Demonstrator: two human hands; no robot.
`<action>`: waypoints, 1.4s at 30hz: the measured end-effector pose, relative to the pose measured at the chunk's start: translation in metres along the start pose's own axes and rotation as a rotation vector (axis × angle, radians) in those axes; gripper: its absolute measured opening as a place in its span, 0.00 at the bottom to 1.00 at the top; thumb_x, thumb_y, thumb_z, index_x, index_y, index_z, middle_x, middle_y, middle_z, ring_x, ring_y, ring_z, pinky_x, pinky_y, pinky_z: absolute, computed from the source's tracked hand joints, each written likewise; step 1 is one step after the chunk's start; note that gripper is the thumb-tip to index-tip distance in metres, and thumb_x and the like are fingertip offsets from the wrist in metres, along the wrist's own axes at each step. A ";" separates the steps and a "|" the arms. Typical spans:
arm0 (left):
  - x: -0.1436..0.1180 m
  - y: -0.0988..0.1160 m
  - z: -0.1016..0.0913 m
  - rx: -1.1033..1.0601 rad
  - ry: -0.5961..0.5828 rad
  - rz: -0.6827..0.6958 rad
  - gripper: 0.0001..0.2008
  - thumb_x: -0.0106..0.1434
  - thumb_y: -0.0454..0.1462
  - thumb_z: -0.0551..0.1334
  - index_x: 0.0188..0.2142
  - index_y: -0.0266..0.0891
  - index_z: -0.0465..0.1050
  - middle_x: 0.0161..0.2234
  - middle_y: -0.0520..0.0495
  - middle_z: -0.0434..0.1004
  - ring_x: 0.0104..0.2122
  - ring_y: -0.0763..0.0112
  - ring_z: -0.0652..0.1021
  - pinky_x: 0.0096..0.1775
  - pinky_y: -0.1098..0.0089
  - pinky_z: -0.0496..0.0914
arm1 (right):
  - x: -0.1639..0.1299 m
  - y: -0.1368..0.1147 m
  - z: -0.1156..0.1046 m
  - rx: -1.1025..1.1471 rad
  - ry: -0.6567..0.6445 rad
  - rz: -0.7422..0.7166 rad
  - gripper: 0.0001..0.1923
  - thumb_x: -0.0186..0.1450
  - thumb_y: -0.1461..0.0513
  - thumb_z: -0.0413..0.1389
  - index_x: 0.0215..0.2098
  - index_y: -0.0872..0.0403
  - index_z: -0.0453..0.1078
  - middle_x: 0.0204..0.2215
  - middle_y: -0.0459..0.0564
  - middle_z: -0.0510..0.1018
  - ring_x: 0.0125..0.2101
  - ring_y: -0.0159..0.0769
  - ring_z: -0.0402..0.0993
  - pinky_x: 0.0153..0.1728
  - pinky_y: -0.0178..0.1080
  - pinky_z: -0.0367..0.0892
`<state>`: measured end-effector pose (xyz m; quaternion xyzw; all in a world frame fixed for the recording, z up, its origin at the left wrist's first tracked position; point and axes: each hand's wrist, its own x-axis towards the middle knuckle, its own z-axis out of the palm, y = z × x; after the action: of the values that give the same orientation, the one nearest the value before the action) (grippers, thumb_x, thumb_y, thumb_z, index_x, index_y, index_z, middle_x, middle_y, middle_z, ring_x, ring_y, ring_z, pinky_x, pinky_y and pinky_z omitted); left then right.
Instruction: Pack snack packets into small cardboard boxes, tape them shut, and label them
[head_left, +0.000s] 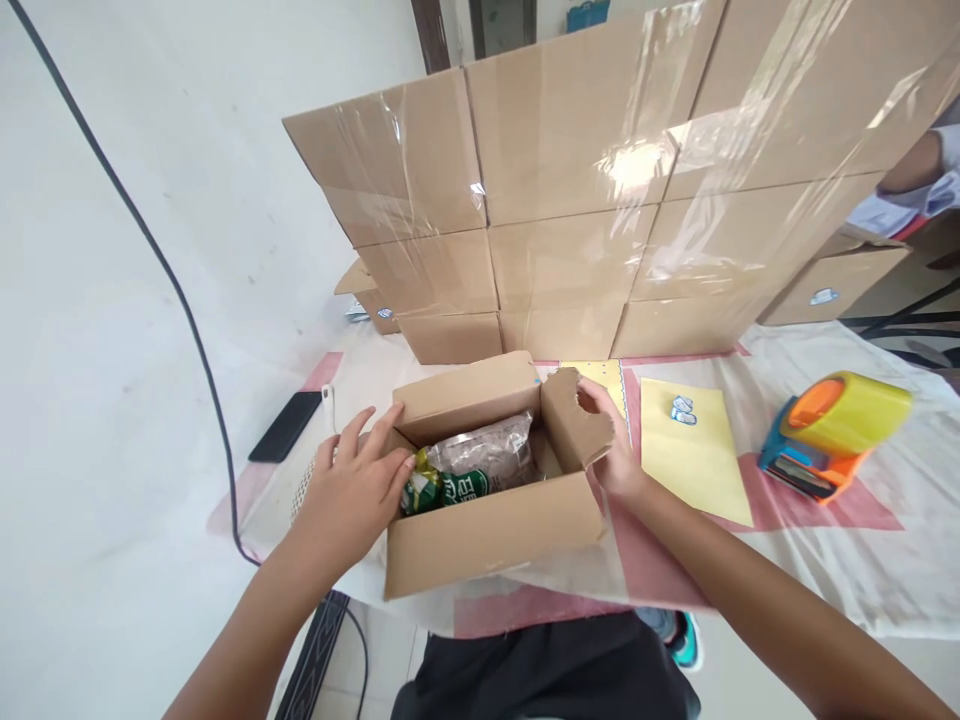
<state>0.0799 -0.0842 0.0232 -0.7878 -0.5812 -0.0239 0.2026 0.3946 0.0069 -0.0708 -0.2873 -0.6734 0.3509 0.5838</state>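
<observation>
my left hand flat, fingers spread, on left flap of small open brown cardboard box | my right hand pinching its right flap, flap upright | box at near table edge, long axis left-right, opening up | clear plastic food packet inside, lying left-right | orange-yellow tape dispenser well right

Open cardboard box, packets inside.
</observation>
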 end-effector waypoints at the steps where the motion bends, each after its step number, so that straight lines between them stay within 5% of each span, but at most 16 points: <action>1: 0.000 0.000 0.000 -0.038 0.002 -0.007 0.19 0.74 0.40 0.50 0.44 0.44 0.81 0.70 0.45 0.59 0.67 0.40 0.61 0.55 0.43 0.63 | 0.000 -0.003 0.000 -0.002 -0.055 -0.035 0.30 0.73 0.41 0.41 0.68 0.39 0.57 0.66 0.49 0.63 0.65 0.50 0.60 0.63 0.53 0.61; 4: -0.007 0.000 0.001 -0.239 0.089 -0.187 0.20 0.74 0.42 0.51 0.58 0.49 0.74 0.71 0.43 0.55 0.68 0.40 0.58 0.60 0.39 0.59 | 0.004 -0.017 0.000 -0.024 -0.219 -0.114 0.29 0.74 0.42 0.42 0.68 0.39 0.61 0.70 0.48 0.57 0.69 0.51 0.51 0.68 0.57 0.51; 8: -0.045 0.010 0.022 -0.728 0.426 -0.583 0.31 0.73 0.49 0.52 0.72 0.47 0.52 0.65 0.34 0.64 0.62 0.47 0.70 0.58 0.46 0.67 | 0.009 -0.030 0.000 -0.022 -0.302 -0.035 0.23 0.75 0.45 0.43 0.52 0.42 0.76 0.73 0.41 0.47 0.72 0.51 0.42 0.70 0.57 0.44; 10: -0.064 0.018 0.037 -0.893 0.452 -0.480 0.37 0.72 0.56 0.50 0.74 0.45 0.44 0.65 0.33 0.65 0.63 0.47 0.69 0.60 0.47 0.66 | 0.009 -0.033 0.002 0.022 -0.293 0.018 0.18 0.74 0.48 0.47 0.49 0.42 0.77 0.74 0.38 0.45 0.73 0.49 0.38 0.71 0.56 0.40; 12: -0.075 0.025 0.046 -0.902 0.389 -0.225 0.48 0.64 0.66 0.49 0.74 0.42 0.44 0.67 0.31 0.61 0.66 0.43 0.64 0.64 0.46 0.61 | 0.008 -0.033 0.004 0.095 -0.275 0.095 0.16 0.73 0.50 0.50 0.54 0.40 0.74 0.74 0.37 0.45 0.73 0.48 0.36 0.72 0.55 0.38; 15: -0.074 0.025 0.046 -0.785 0.299 0.069 0.64 0.48 0.74 0.53 0.73 0.39 0.48 0.68 0.28 0.58 0.67 0.38 0.62 0.66 0.44 0.57 | 0.009 -0.034 0.007 0.252 -0.260 0.208 0.28 0.69 0.52 0.54 0.67 0.38 0.61 0.73 0.40 0.48 0.73 0.48 0.38 0.71 0.56 0.42; 17: -0.069 0.020 0.041 -0.720 0.267 0.142 0.66 0.44 0.74 0.58 0.73 0.39 0.49 0.68 0.27 0.59 0.67 0.37 0.63 0.66 0.43 0.57 | 0.011 -0.034 0.007 0.326 -0.251 0.223 0.34 0.66 0.56 0.56 0.70 0.37 0.56 0.73 0.40 0.50 0.72 0.47 0.42 0.71 0.54 0.45; 20: -0.063 0.017 0.035 -0.764 0.323 0.085 0.54 0.55 0.69 0.58 0.71 0.41 0.51 0.62 0.30 0.70 0.64 0.44 0.69 0.65 0.43 0.60 | 0.015 -0.033 0.007 0.361 -0.223 0.186 0.40 0.62 0.61 0.58 0.70 0.35 0.53 0.70 0.42 0.56 0.69 0.45 0.52 0.69 0.51 0.49; 23: -0.053 0.027 0.034 -0.895 0.411 -0.266 0.32 0.69 0.51 0.60 0.68 0.44 0.56 0.50 0.40 0.80 0.54 0.55 0.79 0.58 0.51 0.70 | 0.015 -0.029 0.005 0.318 -0.227 0.153 0.38 0.65 0.60 0.58 0.70 0.34 0.53 0.57 0.47 0.68 0.59 0.45 0.64 0.62 0.50 0.59; 26: -0.037 0.042 0.034 -0.930 0.476 -0.522 0.26 0.68 0.42 0.62 0.64 0.43 0.61 0.47 0.43 0.78 0.49 0.61 0.80 0.53 0.59 0.74 | 0.014 -0.025 0.001 0.241 -0.259 0.175 0.30 0.68 0.57 0.53 0.68 0.38 0.58 0.51 0.49 0.71 0.54 0.46 0.66 0.55 0.49 0.63; 30: -0.016 0.049 0.029 -0.742 0.480 -0.467 0.13 0.71 0.39 0.57 0.51 0.42 0.74 0.55 0.39 0.69 0.58 0.57 0.70 0.55 0.57 0.70 | 0.016 -0.020 -0.005 0.237 -0.232 0.100 0.27 0.72 0.48 0.46 0.67 0.42 0.62 0.47 0.51 0.73 0.52 0.49 0.66 0.60 0.53 0.56; 32: -0.013 0.047 0.024 -0.585 0.468 -0.399 0.11 0.72 0.37 0.55 0.45 0.43 0.77 0.54 0.40 0.71 0.58 0.56 0.70 0.56 0.55 0.66 | 0.017 -0.019 -0.008 0.161 -0.278 0.035 0.30 0.70 0.45 0.50 0.67 0.43 0.60 0.49 0.52 0.72 0.53 0.50 0.66 0.61 0.53 0.56; 35: -0.018 0.045 0.017 -0.463 0.410 -0.176 0.13 0.73 0.43 0.56 0.50 0.44 0.75 0.49 0.42 0.79 0.53 0.56 0.75 0.57 0.53 0.64 | 0.017 -0.023 -0.008 0.033 -0.349 -0.024 0.33 0.66 0.49 0.58 0.68 0.41 0.59 0.51 0.52 0.68 0.53 0.50 0.64 0.60 0.53 0.58; 37: -0.023 0.050 0.013 -0.384 0.362 -0.082 0.24 0.70 0.52 0.58 0.59 0.43 0.70 0.51 0.39 0.78 0.54 0.51 0.75 0.57 0.52 0.63 | 0.017 -0.028 -0.005 0.004 -0.354 -0.003 0.31 0.66 0.54 0.57 0.67 0.40 0.59 0.50 0.52 0.66 0.53 0.49 0.63 0.60 0.53 0.58; 39: -0.025 0.058 0.011 -0.304 0.331 -0.074 0.32 0.66 0.56 0.61 0.63 0.43 0.67 0.55 0.37 0.76 0.57 0.46 0.73 0.58 0.50 0.63 | 0.016 -0.032 -0.001 0.008 -0.354 0.046 0.31 0.64 0.59 0.54 0.66 0.40 0.59 0.49 0.51 0.66 0.54 0.49 0.63 0.61 0.53 0.58; 42: -0.022 0.065 0.016 -0.306 0.327 -0.103 0.26 0.66 0.51 0.64 0.59 0.43 0.71 0.53 0.38 0.76 0.57 0.47 0.72 0.57 0.52 0.66 | 0.014 -0.035 0.003 0.030 -0.341 0.096 0.32 0.62 0.62 0.52 0.64 0.40 0.60 0.50 0.50 0.66 0.55 0.48 0.62 0.62 0.53 0.59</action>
<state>0.1297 -0.1143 -0.0160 -0.7643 -0.5697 -0.2495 0.1707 0.3900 -0.0028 -0.0343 -0.2467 -0.7428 0.4321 0.4480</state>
